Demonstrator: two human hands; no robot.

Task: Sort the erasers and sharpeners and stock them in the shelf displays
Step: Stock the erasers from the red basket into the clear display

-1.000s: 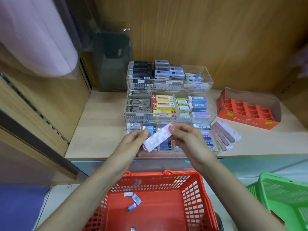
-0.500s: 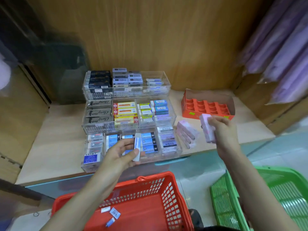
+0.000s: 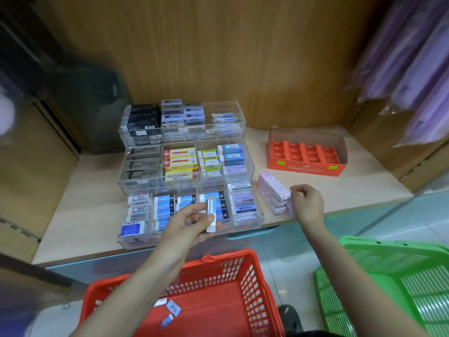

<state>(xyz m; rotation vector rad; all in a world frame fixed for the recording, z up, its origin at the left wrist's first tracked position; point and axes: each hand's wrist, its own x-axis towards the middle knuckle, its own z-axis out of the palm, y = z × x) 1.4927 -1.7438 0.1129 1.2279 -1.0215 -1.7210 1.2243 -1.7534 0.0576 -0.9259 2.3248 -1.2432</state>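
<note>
A three-tier clear acrylic display [image 3: 135, 242] stands on the wooden shelf, with boxed erasers sorted in its compartments. My left hand [image 3: 188, 223] hovers over the display's front tier and pinches a slim white eraser [image 3: 211, 216] held upright. To the right of the display lies a small stack of pink erasers [image 3: 272, 189]. My right hand [image 3: 308, 203] is at the stack's right end, fingers curled round another pink eraser [image 3: 290, 210], which the hand mostly hides. A few small erasers [image 3: 172, 307] lie in the red basket [image 3: 243, 255] below the shelf.
An orange Faber-Castell tray box [image 3: 305, 168] with empty round slots sits at the back right of the shelf. A green basket [image 3: 388, 271] stands on the floor at the right. Purple wrapped goods [image 3: 418, 69] hang at the upper right. Wooden panels close the shelf behind and at both sides.
Both hands held one pink eraser over the display. My right hand then carried it right and down to the pink stack, while my left hand stays over the front tier with a white eraser.
</note>
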